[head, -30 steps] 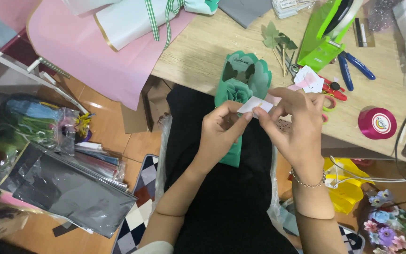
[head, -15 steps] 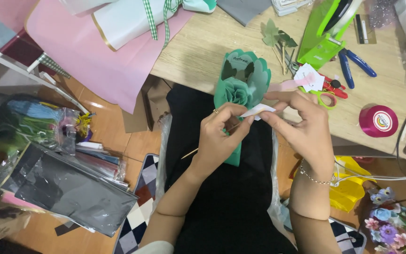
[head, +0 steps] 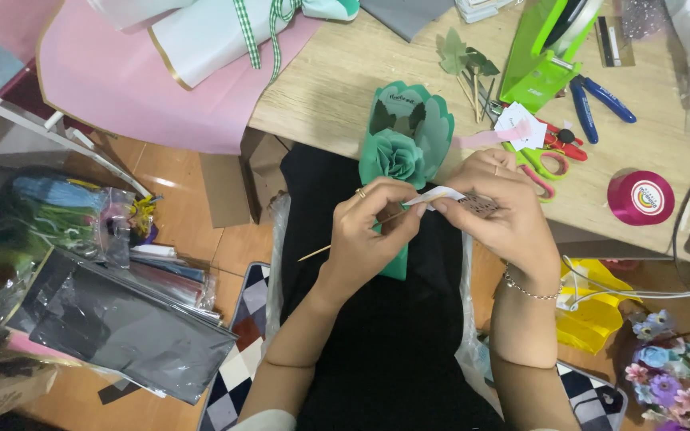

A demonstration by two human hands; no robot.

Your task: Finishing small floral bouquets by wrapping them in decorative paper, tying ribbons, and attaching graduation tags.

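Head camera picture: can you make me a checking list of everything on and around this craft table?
Surface: light wooden table, partly covered by pink paper.
Job's things: white strip, thin wooden stick, green paper rose in a green wrap.
Clutter: red scissors, blue pliers, magenta ribbon roll, green tape dispenser, paper leaves.
Grippers: left hand and right hand both pinch the white strip.
Cables: white cable at right.
Surroundings: black sheets, checked mat, small flowers, floor.
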